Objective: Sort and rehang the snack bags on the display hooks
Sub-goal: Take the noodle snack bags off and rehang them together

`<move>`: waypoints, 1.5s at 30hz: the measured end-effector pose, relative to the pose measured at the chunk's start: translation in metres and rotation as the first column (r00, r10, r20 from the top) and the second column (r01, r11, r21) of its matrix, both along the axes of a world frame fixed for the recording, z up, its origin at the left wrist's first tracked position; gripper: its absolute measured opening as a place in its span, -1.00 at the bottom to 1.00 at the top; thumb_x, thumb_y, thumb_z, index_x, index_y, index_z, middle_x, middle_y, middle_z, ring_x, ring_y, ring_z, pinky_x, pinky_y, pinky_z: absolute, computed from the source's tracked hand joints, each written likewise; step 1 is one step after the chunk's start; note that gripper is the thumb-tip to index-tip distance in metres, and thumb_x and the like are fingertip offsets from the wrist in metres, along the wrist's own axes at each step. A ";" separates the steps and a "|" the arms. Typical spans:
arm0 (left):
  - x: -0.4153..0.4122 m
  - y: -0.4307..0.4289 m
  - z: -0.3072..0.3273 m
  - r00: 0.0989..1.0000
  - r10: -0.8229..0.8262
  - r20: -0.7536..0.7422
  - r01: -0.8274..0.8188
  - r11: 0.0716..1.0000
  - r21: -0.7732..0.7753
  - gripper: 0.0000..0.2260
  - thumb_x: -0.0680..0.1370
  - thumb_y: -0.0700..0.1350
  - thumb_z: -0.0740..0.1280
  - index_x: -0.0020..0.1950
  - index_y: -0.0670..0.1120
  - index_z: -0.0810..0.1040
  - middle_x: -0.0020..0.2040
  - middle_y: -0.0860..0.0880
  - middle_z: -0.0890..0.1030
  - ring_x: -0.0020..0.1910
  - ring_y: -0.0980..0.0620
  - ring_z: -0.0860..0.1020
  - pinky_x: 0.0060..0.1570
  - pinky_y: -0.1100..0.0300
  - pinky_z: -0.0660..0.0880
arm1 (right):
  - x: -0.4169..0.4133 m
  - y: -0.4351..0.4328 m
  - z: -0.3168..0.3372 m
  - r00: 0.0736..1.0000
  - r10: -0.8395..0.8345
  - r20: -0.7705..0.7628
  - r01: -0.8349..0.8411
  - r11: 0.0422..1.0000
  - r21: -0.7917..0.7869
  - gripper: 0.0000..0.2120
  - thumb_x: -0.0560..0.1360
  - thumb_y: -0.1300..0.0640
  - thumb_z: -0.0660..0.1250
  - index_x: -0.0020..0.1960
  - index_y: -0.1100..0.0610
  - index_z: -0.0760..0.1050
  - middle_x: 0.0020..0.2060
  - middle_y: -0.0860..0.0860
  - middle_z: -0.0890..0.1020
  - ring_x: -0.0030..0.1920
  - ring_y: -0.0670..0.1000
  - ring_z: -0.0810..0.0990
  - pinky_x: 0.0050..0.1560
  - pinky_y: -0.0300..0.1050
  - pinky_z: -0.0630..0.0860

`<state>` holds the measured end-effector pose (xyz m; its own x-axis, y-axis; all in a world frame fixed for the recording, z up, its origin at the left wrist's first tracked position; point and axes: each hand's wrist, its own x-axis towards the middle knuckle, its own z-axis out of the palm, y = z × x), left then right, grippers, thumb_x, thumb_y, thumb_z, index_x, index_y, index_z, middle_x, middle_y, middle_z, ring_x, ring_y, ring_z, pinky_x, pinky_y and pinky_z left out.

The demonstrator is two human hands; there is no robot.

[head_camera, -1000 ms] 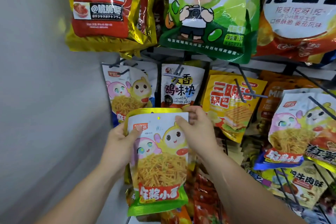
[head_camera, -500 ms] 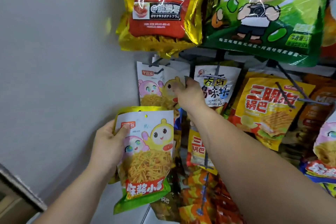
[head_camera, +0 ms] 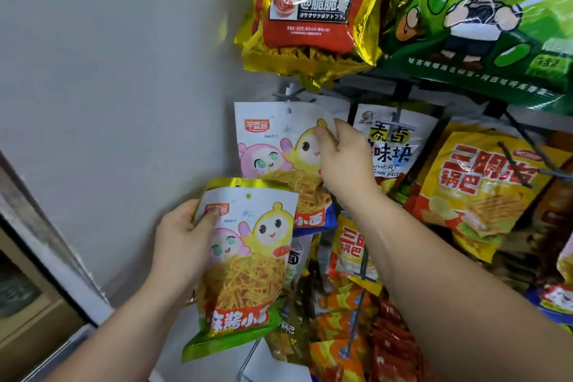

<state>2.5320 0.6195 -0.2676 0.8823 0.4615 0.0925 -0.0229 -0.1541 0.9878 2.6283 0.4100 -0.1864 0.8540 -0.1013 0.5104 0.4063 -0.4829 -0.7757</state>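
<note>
Gripping the green-edged noodle bag point(head_camera: 248, 267) by its top left corner, the left hand point(head_camera: 183, 245) is holding it below the left end of the rack point(head_camera: 403, 88), hole uppermost, likely ready for threading. The right hand point(head_camera: 344, 161) is pinching the top right edge of the matching hung bag point(head_camera: 269, 139), seemingly clearing the leftmost hook point(head_camera: 291, 96).

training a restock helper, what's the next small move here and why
Probably lift the green-edged noodle bag in the left hand so its hole meets the hook; the right hand pinches a corner of the hung noodle bag there.
</note>
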 end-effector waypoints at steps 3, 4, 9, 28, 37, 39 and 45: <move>-0.014 0.006 -0.003 1.000 0.009 -0.023 -0.007 0.997 0.073 -0.85 0.52 0.04 0.37 -0.04 0.02 0.69 -0.19 -0.06 0.75 -0.17 -0.18 0.74 -0.13 -0.30 0.65 | -0.008 -0.001 0.004 0.999 0.032 0.017 -0.032 0.999 -0.006 -0.75 0.67 0.10 0.24 -0.05 0.25 0.54 -0.20 0.17 0.65 -0.15 0.20 0.62 -0.11 0.18 0.57; -0.018 0.007 -0.004 0.999 0.028 -0.027 -0.026 0.995 0.091 -0.80 0.48 0.10 0.36 -0.03 0.03 0.68 -0.20 -0.05 0.75 -0.18 -0.17 0.74 -0.13 -0.30 0.65 | -0.010 -0.004 0.003 0.999 0.042 0.014 -0.042 0.999 -0.002 -0.77 0.67 0.10 0.23 -0.04 0.21 0.55 -0.18 0.14 0.67 -0.14 0.18 0.63 -0.09 0.13 0.57; -0.035 0.000 -0.005 0.994 0.089 -0.061 -0.077 0.980 0.182 -0.83 0.50 0.08 0.36 -0.08 0.03 0.67 -0.29 -0.02 0.73 -0.25 -0.13 0.72 -0.19 -0.22 0.65 | -0.029 -0.029 -0.010 1.000 0.022 -0.004 -0.022 0.999 0.033 -0.70 0.69 0.09 0.22 -0.23 -0.03 0.40 -0.33 -0.08 0.52 -0.29 0.03 0.53 -0.28 -0.09 0.40; -0.054 -0.111 0.023 0.985 -0.151 0.085 0.170 0.934 -0.314 -0.87 0.61 -0.30 0.34 0.05 -0.22 0.69 -0.05 -0.18 0.76 -0.11 -0.12 0.74 -0.14 0.07 0.65 | -0.086 -0.102 -0.077 0.905 0.213 -0.368 -0.132 0.963 0.234 -0.61 0.56 -0.15 0.23 0.28 0.00 0.56 0.13 -0.04 0.71 0.13 0.02 0.67 0.22 0.11 0.60; -0.045 -0.118 0.028 0.987 -0.144 0.066 0.158 0.890 -0.428 -0.81 0.68 -0.22 0.24 0.02 -0.25 0.63 -0.33 -0.16 0.72 -0.41 0.00 0.70 -0.42 0.26 0.58 | -0.072 -0.083 -0.073 0.941 0.078 -0.329 -0.029 0.988 0.153 -0.78 0.65 0.08 0.30 -0.15 0.04 0.38 -0.19 -0.10 0.50 -0.14 -0.05 0.46 -0.30 -0.26 0.34; -0.043 -0.120 0.027 0.993 -0.101 0.063 0.118 0.895 -0.429 -0.75 0.71 -0.18 0.18 -0.05 -0.23 0.58 -0.57 -0.06 0.58 -0.63 0.08 0.55 -0.59 0.35 0.43 | -0.071 -0.074 -0.074 0.962 -0.020 -0.271 0.042 0.996 0.075 -0.71 0.64 0.09 0.31 -0.21 0.06 0.30 -0.31 -0.08 0.42 -0.30 -0.07 0.36 -0.35 -0.19 0.24; -0.023 -0.113 0.025 0.983 -0.137 0.123 0.180 0.845 -0.503 -0.72 0.68 -0.03 0.28 -0.02 -0.23 0.60 -0.39 -0.08 0.70 -0.46 -0.02 0.68 -0.48 0.27 0.55 | -0.061 -0.055 -0.075 0.972 -0.131 -0.195 0.143 0.988 0.054 -0.69 0.64 0.12 0.32 -0.21 0.07 0.27 -0.37 -0.09 0.41 -0.38 -0.06 0.33 -0.42 -0.24 0.23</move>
